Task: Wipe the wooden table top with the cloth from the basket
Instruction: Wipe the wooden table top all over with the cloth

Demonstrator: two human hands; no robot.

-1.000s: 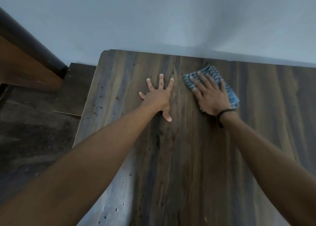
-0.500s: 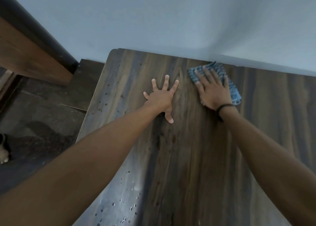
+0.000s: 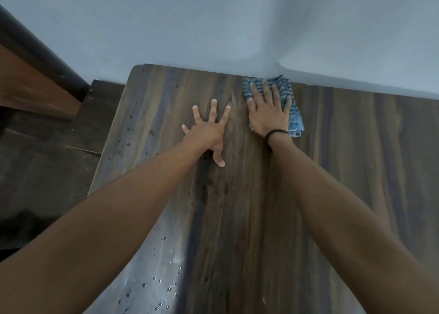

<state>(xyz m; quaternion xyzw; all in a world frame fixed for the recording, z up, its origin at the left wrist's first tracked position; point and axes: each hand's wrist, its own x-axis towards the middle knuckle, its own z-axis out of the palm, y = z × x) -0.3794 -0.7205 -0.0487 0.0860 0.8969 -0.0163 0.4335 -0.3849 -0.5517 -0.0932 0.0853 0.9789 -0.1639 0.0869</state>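
The dark wooden table top fills most of the view and meets the wall at its far edge. A blue striped cloth lies flat at that far edge, touching the wall. My right hand presses down flat on the cloth with fingers spread. A black band circles that wrist. My left hand rests flat on the bare wood just left of the cloth, fingers splayed, holding nothing. No basket is in view.
A pale blue wall runs along the table's far edge. Water droplets dot the near-left part of the top. Left of the table are a dark floor and brown wooden furniture.
My right hand has pushed the cloth away from me until it reaches the wall. My left hand has stayed planted on the wood.
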